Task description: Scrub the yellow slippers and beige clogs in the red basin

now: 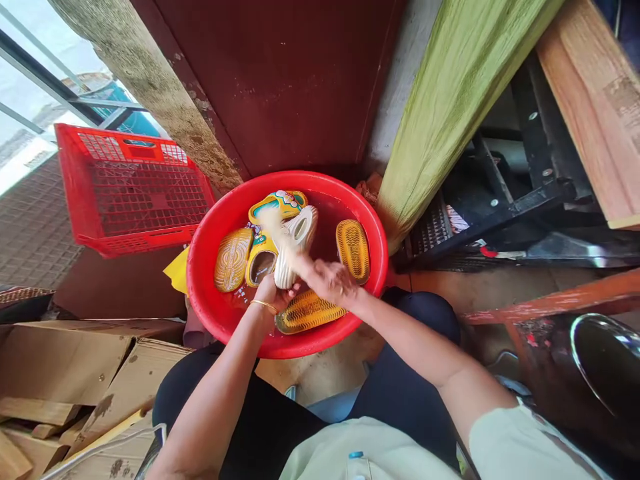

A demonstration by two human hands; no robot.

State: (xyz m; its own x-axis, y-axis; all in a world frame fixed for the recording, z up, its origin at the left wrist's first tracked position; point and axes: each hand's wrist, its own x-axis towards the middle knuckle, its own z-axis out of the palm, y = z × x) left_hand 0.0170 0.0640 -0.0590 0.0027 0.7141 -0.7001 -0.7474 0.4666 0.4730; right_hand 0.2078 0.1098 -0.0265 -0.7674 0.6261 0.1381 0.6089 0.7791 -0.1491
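Note:
A white ribbed shoe (305, 230) is held up over a round red basin (200, 293) by my left hand (273, 293), whose fingers wrap its lower end. My right hand (333, 280), slightly blurred, is closed round the handle of a pale brush (287, 247) that crosses the shoe; its head is smeared by motion. Around them in the basin's water lie a yellow and teal shoe with decorations (283, 205), another yellow shoe (261, 263), a yellow sole with ring patterns (233, 260), and two orange-yellow soles, one at the right (353, 250) and one near the front (310, 313).
A red plastic crate (140, 193) stands left of the basin. Cardboard boxes (65, 353) with wood pieces are at lower left. Behind is a dark red panel (300, 87); a green cloth (440, 113) hangs at right beside a black metal frame (515, 213).

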